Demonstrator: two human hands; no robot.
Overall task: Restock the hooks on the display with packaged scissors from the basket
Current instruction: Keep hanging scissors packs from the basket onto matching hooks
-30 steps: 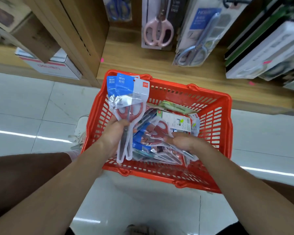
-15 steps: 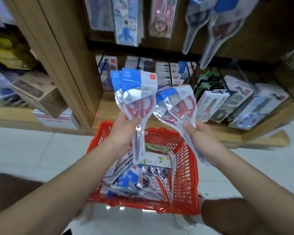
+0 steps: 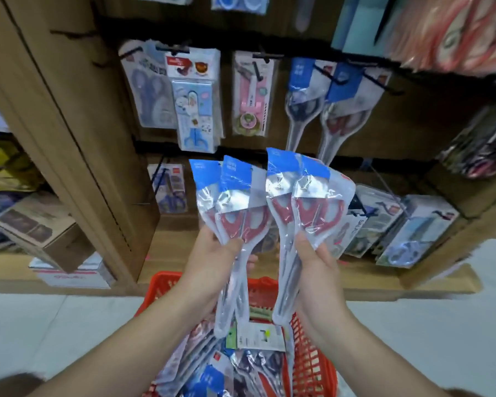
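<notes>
Left hand [image 3: 212, 253] and right hand [image 3: 315, 259] are each gripping clear-and-blue packs of red-handled scissors [image 3: 235, 207] over the red plastic basket [image 3: 309, 365].

Light was bright and even, shadows soft; glare glinted on the scissor packs [image 3: 312, 196]. Motion blur smeared the packages [image 3: 455, 30] at upper right; wide-angle distortion bent the wooden upright [image 3: 69, 124].

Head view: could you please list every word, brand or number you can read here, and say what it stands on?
Nothing reads surely; the frame is blurred.
Blue headers of the left packs, in the left hand, and the right packs, in the right hand: white print, blurred.
Shelf box: perhaps "SAL", unsure.
White carton: red print, blurred.
Card in the basket: too small.
</notes>
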